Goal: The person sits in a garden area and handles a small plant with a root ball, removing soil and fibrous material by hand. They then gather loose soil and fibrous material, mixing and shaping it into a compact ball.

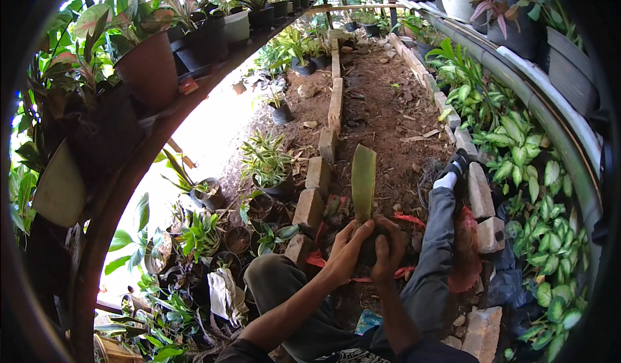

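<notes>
Between my knees, my left hand (350,249) and my right hand (388,251) close around the dark base of a plant cutting. Its broad green leaf (364,183), cut flat at the top, stands upright above my fingers. What exactly the dark mass between my palms is made of cannot be told. Red plastic strips (410,219) lie on the soil around and beneath my hands.
Brick edging (318,173) runs along the left of the soil path (388,154), with potted plants (274,178) beyond. Bricks (480,190) and variegated plants (548,237) border the right. Shelves of pots rise on both sides. My leg stretches along the right.
</notes>
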Demonstrator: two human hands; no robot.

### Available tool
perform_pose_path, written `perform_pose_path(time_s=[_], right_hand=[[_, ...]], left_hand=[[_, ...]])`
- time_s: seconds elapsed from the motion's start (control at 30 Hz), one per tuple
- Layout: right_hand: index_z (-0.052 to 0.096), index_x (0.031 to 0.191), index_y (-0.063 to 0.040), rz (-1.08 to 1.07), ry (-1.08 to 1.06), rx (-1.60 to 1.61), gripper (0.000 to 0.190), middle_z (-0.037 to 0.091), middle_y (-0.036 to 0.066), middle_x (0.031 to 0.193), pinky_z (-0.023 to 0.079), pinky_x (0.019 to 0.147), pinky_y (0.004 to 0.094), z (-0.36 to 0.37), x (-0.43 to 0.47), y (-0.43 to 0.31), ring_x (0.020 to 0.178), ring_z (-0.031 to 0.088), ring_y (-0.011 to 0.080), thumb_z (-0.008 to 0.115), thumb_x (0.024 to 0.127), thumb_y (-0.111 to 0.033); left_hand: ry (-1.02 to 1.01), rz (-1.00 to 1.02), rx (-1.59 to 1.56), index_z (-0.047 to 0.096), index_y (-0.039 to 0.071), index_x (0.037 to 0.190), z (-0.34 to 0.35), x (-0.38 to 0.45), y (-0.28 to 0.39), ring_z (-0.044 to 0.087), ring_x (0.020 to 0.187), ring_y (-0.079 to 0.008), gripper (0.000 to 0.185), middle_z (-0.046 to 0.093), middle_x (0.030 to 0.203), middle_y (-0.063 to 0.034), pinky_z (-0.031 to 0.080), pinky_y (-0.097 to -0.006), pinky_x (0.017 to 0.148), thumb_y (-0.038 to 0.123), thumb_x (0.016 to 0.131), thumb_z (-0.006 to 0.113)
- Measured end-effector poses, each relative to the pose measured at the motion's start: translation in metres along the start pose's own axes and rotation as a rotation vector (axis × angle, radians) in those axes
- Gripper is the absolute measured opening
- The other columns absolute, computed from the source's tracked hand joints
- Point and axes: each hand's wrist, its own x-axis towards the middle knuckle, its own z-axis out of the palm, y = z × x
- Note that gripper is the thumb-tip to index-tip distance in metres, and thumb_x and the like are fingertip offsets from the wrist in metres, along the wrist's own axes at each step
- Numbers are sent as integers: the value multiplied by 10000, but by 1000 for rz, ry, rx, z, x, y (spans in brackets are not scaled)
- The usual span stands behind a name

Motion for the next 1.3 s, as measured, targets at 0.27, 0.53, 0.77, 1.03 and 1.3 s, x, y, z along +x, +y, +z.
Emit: perform_pose_path(time_s=[0.27, 0.53, 0.77, 1.03, 1.3], right_hand=[[594, 1055, 31, -18, 25, 65, 243, 624, 151, 1069, 449, 938, 387, -4, -1, 7, 1038, 592, 248, 486, 890, -111], [579, 1044, 23, 33, 59, 14, 215, 613, 146, 1070, 441, 942, 384, -1, 0, 0, 1033, 586, 243, 490, 905, -113], [564, 1064, 20, 47, 131, 72, 223, 593, 131, 1063, 444, 926, 381, 1, -3, 5, 1017, 575, 230, 484, 907, -117], [575, 1018, 23, 2, 132, 91, 231, 600, 129, 1036, 448, 901, 366, -2, -5, 12, 984, 574, 214, 500, 880, -146], [578, 1011, 16, 49, 135, 69, 226, 585, 108, 1003, 447, 861, 355, -1, -4, 10, 939, 560, 191, 507, 879, -152]], left_hand=[[-18, 52, 166, 573, 19, 1133, -2, 3, -9, 541, 882, -70, 296, 588, 953, -12, 462, -239, 776, 271, 979, 558], [3, 71, 153, 562, 22, 1118, 1, 3, -6, 530, 872, -73, 292, 573, 953, -11, 456, -241, 769, 274, 970, 557], [-9, 19, 9, 565, 43, 1034, -1, 5, -9, 494, 850, -64, 248, 531, 882, 8, 429, -231, 762, 278, 963, 536], [-24, 82, 167, 575, 23, 1041, -2, 3, -12, 498, 812, -65, 231, 549, 877, 2, 431, -232, 720, 235, 961, 532], [10, 65, 142, 577, 12, 1060, -1, 2, -10, 504, 815, -68, 259, 557, 879, 0, 432, -230, 727, 246, 953, 557]])
